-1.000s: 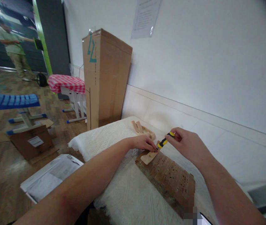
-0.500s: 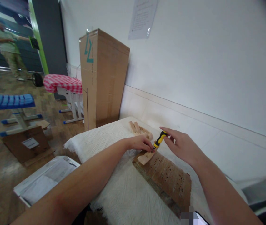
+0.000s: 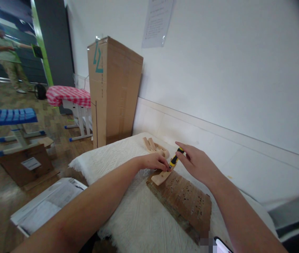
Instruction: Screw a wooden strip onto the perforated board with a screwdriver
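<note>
A small light wooden piece [image 3: 160, 177] lies on the near end of a brown cardboard sheet [image 3: 183, 198] dotted with small holes. My left hand [image 3: 154, 162] is closed, its fingertips pinched at the tip of a yellow-and-black screwdriver [image 3: 174, 161] where it meets the wooden piece. My right hand [image 3: 195, 162] grips the screwdriver's handle between thumb and fingers, and the tool leans to the right. More pale wooden parts [image 3: 155, 146] lie just behind my left hand.
A white textured cloth [image 3: 128, 196] covers the table. A tall cardboard box [image 3: 112, 91] stands against the white wall. On the floor to the left are a white box [image 3: 46, 205], a brown carton [image 3: 25, 165], a blue bench and a checked table. A person stands far left.
My right hand's fingers have shifted round the screwdriver handle. Both hands and the tool sit slightly further left in view, as my head has turned.
</note>
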Motion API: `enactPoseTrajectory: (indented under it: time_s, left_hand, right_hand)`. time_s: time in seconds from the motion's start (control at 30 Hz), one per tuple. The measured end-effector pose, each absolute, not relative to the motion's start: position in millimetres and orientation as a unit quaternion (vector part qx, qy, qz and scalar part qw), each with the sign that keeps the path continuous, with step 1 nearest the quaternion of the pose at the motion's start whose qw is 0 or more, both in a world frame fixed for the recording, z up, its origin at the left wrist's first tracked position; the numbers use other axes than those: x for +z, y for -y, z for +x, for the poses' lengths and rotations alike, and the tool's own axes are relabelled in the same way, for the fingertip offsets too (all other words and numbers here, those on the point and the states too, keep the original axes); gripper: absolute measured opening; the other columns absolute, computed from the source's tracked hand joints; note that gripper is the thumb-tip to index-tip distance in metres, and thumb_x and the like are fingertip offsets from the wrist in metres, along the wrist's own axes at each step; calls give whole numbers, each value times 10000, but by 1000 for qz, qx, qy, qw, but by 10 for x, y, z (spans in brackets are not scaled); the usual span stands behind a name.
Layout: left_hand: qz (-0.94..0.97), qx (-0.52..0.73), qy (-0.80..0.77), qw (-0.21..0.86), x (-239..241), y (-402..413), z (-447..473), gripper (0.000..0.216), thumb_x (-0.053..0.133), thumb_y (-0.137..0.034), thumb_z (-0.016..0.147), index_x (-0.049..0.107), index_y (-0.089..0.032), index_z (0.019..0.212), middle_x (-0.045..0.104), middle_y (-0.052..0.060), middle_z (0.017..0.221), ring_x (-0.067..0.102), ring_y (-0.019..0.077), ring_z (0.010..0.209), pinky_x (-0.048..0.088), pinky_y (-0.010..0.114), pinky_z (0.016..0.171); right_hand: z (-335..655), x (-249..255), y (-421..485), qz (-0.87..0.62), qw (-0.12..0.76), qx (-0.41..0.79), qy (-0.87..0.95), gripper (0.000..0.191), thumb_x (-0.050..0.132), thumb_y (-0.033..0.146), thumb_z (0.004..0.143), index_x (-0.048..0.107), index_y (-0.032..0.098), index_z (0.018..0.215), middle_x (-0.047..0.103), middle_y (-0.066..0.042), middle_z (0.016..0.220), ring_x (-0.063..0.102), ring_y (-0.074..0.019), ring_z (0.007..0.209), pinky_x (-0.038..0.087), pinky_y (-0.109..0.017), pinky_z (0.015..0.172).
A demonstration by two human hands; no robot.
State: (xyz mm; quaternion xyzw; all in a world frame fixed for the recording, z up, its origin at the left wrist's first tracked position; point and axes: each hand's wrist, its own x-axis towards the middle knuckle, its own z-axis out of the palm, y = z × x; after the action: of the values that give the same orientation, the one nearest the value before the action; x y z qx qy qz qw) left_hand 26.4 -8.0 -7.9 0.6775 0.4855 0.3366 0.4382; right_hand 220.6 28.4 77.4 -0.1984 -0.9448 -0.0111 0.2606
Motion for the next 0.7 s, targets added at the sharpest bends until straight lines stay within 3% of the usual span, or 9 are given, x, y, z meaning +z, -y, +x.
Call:
enactPoseTrajectory:
  time_s: [0.07, 0.17, 0.27, 0.47, 0.57, 0.7]
  left_hand:
    - [675, 336, -486, 443, -64, 91, 268, 157, 643, -187, 711, 720, -151, 844, 665, 11, 780, 544, 100, 688, 404, 216, 679]
    - [675, 332, -489, 442, -37, 101, 275, 157, 632, -168, 714, 721, -151, 842, 667, 12, 795, 553, 103, 705, 405, 219, 693]
    - [672, 327, -494, 444, -23, 102, 278, 157, 627, -166, 717, 723, -153, 840, 670, 14, 807, 561, 107, 724, 409, 222, 711]
    - [681, 329, -481, 443, -60, 78, 261, 168, 629, -178, 724, 728, -157, 859, 673, 15, 818, 561, 103, 730, 410, 217, 713]
    - [683, 330, -478, 443, -68, 72, 257, 167, 630, -176, 722, 730, -159, 854, 674, 12, 803, 561, 102, 720, 410, 212, 698]
    - [683, 323, -491, 433, -48, 84, 258, 178, 632, -181, 721, 732, -158, 866, 683, 20, 820, 565, 106, 726, 413, 214, 702]
  right_hand:
    - [2209, 786, -278, -183, 262, -21, 947, 438, 286, 315, 927, 552, 122, 1216, 644, -141, 1149, 605, -220, 1019, 454, -347, 836]
    - [2212, 829, -273, -242, 225, -60, 942, 401, 309, 384, 923, 646, 167, 924, 699, -98, 866, 640, -212, 788, 450, -320, 684]
    - [2211, 860, -279, -307, 201, -110, 924, 438, 370, 517, 883, 609, 197, 706, 653, -56, 674, 600, -197, 632, 393, -300, 572]
    - [2216, 839, -298, -237, 247, -29, 939, 332, 396, 368, 900, 651, 184, 1005, 705, -78, 942, 637, -196, 835, 444, -303, 738]
    - [2222, 841, -287, -217, 258, -23, 941, 351, 381, 297, 892, 615, 153, 1111, 698, -95, 977, 632, -190, 841, 445, -301, 741]
    - [2215, 864, -272, -263, 226, -79, 935, 359, 363, 391, 899, 635, 180, 796, 659, -58, 715, 587, -180, 652, 396, -290, 604]
